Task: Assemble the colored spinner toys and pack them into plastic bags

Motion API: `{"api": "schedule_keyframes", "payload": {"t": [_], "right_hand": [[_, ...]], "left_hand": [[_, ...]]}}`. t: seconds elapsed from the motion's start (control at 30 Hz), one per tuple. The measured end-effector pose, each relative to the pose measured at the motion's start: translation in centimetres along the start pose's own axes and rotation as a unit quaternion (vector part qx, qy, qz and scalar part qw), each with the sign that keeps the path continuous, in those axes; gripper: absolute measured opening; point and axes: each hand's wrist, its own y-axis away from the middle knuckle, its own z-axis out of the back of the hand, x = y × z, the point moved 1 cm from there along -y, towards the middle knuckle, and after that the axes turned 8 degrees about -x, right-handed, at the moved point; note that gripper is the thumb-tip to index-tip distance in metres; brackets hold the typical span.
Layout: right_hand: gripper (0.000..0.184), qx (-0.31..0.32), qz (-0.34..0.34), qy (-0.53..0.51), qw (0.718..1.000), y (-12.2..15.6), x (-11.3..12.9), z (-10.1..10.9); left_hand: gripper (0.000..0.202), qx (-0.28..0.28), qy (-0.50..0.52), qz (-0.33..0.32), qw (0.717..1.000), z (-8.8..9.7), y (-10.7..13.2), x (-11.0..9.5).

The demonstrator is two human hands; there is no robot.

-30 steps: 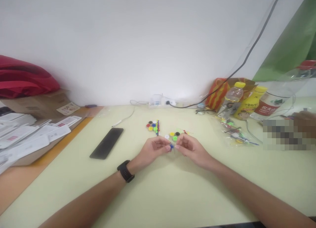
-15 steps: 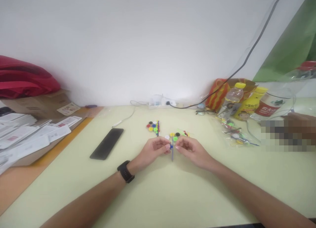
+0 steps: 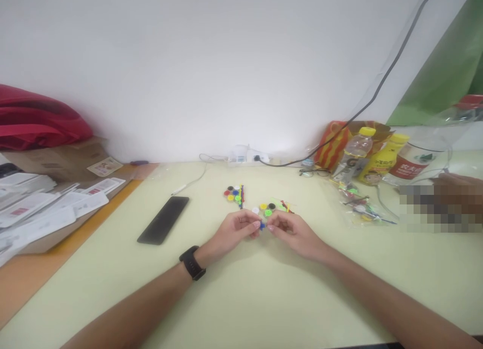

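My left hand (image 3: pixel 236 228) and my right hand (image 3: pixel 290 231) meet fingertip to fingertip over the pale yellow table (image 3: pixel 241 298), both pinched on a small blue piece (image 3: pixel 261 226). Just beyond my fingers lie a few loose coloured discs (image 3: pixel 266 208) in white, yellow, green and black. A joined cluster of coloured discs with a thin stick (image 3: pixel 234 193) sits further back to the left. A black watch (image 3: pixel 192 262) is on my left wrist.
A black phone (image 3: pixel 163 219) lies left of my hands. Papers (image 3: pixel 45 205) and a red bag (image 3: pixel 37 118) fill the left edge. Bottles (image 3: pixel 377 157), a clear bag of coloured parts (image 3: pixel 358 203) and another person's hand (image 3: pixel 453 193) are at the right. A power strip (image 3: pixel 245 158) sits by the wall.
The thin blue stick that hung down between my fingertips half a second ago no longer shows; only a small blue piece is visible. My hands have stayed in place.
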Motion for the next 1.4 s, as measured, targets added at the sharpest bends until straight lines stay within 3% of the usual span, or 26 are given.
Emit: {"api": "schedule_keyframes", "payload": {"t": [0.3, 1.17, 1.33, 1.4], "right_hand": [[0.015, -0.06, 0.016, 0.01, 0.998, 0.3, -0.4, -0.1], [0.016, -0.043, 0.03, 0.016, 0.998, 0.5, -0.4, -0.2], [0.011, -0.081, 0.093, 0.043, 0.991, 1.0, 0.4, -0.1], [0.018, -0.092, 0.137, 0.042, 0.985, 1.3, 0.8, 0.0]], "left_hand": [[0.029, 0.002, -0.009, 0.009, 1.0, -0.1, 0.2, -0.2], [0.028, 0.01, -0.011, 0.042, 0.999, -0.2, 0.3, -0.4], [0.026, 0.018, -0.005, 0.032, 0.999, -0.4, 0.3, -0.7], [0.026, 0.019, -0.005, 0.029, 0.999, -0.4, 0.3, -0.9]]}}
